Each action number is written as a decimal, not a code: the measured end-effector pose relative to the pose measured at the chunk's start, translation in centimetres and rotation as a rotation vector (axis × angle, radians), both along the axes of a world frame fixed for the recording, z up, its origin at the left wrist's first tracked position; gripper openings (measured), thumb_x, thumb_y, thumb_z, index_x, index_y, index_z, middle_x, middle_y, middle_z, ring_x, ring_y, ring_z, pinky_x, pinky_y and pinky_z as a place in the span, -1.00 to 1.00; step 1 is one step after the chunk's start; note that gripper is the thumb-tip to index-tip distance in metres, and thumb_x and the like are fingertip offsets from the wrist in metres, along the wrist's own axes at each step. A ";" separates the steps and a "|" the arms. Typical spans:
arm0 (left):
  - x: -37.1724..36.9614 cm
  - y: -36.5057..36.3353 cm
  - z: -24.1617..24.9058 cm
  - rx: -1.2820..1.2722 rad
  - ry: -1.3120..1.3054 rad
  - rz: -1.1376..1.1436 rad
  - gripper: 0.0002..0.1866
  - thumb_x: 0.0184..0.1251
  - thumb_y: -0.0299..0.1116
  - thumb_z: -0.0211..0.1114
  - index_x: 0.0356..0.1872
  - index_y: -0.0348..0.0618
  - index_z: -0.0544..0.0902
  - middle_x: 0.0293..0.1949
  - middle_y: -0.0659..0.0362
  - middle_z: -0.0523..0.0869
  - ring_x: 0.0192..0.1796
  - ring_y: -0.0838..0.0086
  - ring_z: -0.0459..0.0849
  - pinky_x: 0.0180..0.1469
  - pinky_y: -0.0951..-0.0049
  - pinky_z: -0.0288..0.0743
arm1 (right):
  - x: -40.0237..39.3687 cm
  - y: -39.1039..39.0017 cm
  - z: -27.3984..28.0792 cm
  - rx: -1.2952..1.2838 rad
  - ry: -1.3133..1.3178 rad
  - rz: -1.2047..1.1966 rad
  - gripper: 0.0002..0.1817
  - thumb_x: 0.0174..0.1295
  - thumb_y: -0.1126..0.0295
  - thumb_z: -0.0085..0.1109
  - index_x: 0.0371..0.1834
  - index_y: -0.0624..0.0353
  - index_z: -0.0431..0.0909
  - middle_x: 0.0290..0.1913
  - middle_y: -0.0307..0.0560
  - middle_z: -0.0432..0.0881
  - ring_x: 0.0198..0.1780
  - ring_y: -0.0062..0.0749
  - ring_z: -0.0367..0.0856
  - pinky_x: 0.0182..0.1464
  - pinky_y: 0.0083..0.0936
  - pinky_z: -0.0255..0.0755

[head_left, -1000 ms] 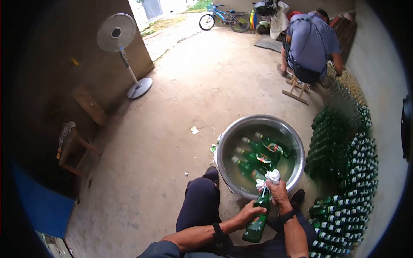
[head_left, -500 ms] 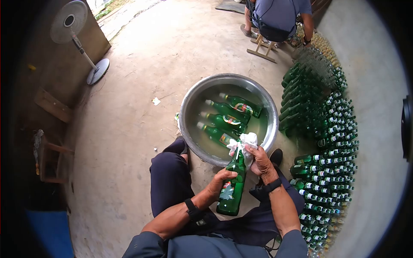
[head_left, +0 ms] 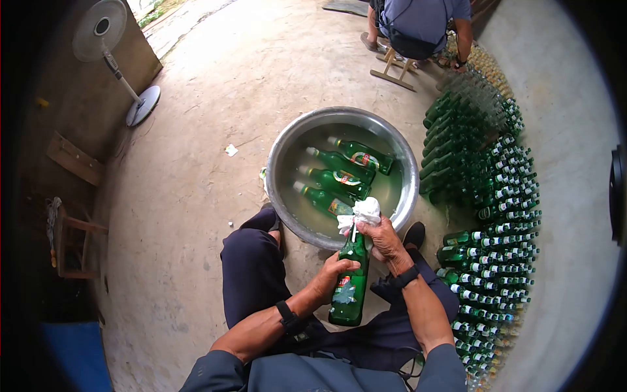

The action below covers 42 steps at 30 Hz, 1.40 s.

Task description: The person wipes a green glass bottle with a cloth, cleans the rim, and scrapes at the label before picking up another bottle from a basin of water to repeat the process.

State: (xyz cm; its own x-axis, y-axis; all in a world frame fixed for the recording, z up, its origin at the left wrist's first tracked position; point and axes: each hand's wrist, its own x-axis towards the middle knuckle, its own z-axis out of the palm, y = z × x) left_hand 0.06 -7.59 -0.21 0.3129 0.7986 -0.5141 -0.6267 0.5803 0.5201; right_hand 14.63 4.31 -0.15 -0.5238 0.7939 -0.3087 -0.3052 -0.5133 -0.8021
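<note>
A green glass bottle (head_left: 349, 294) with a partly torn label is held over my lap, its neck pointing away from me. My left hand (head_left: 326, 277) is wrapped round its body. At the neck, my right hand (head_left: 384, 240) grips a white cloth (head_left: 366, 210) bunched over the bottle's mouth. Just beyond stands a wide metal basin (head_left: 277, 196) of cloudy water. Several green bottles lie in it, among them one with a round label (head_left: 366, 159) and one nearest me (head_left: 320, 199), necks toward the left.
Rows of green bottles (head_left: 496, 251) line the wall on my right. Ahead, another person (head_left: 418, 26) sits on a low wooden stool (head_left: 394, 70) near more bottles. A standing fan (head_left: 142, 108) and a wooden chair (head_left: 81, 248) are at the left. Paper scraps (head_left: 231, 150) lie on the floor.
My right hand and the cloth have turned slightly left round the bottle's mouth. The bottle stays in my left hand. The whole view has shifted a little.
</note>
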 end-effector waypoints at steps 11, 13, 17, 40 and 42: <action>0.2 0.1 -0.2 0.034 -0.036 -0.001 -0.56 0.25 -0.23 0.33 0.10 -0.21 0.51 -0.28 0.16 0.68 -0.38 0.43 0.73 -0.31 0.41 0.68 | -0.2 0.3 -0.4 -0.136 -0.048 -0.155 -0.71 0.45 0.32 0.26 0.02 0.35 0.56 -0.21 0.14 0.75 -0.27 -0.10 0.81 -0.17 -0.13 0.74; 0.2 0.0 -0.5 0.044 -0.016 0.000 -0.54 0.25 -0.20 0.31 0.11 -0.24 0.53 -0.28 0.14 0.71 -0.39 0.40 0.75 -0.33 0.40 0.70 | 0.3 0.4 -0.9 -0.109 -0.037 -0.115 -0.67 0.47 0.27 0.24 0.07 0.34 0.56 -0.17 0.12 0.75 -0.22 -0.12 0.81 -0.11 -0.17 0.73; 0.2 0.2 -0.6 0.017 -0.009 0.004 -0.57 0.26 -0.22 0.30 0.08 -0.24 0.53 -0.29 0.12 0.71 -0.39 0.37 0.76 -0.33 0.37 0.71 | 0.8 0.1 -0.5 -0.062 0.076 -0.080 -0.54 0.48 0.17 0.24 0.25 0.31 0.51 -0.02 0.02 0.73 -0.07 -0.22 0.78 0.01 -0.31 0.68; -0.1 0.4 0.8 0.007 0.082 0.024 -0.51 0.17 -0.24 0.41 0.09 -0.20 0.51 -0.27 0.18 0.63 -0.34 0.47 0.68 -0.25 0.42 0.61 | 0.9 0.9 0.4 -0.050 0.055 0.135 -0.10 0.16 0.69 0.23 0.64 0.29 0.13 0.19 -0.02 0.66 0.15 -0.37 0.67 0.31 -0.47 0.48; 0.0 0.3 0.9 0.026 0.111 0.009 -0.47 0.17 -0.24 0.41 0.13 -0.22 0.50 -0.25 0.16 0.63 -0.32 0.47 0.67 -0.23 0.41 0.61 | 0.4 0.8 -0.6 -0.017 -0.018 0.046 -0.21 0.24 0.63 0.27 0.58 0.35 0.21 0.16 0.00 0.68 0.12 -0.35 0.69 0.28 -0.41 0.52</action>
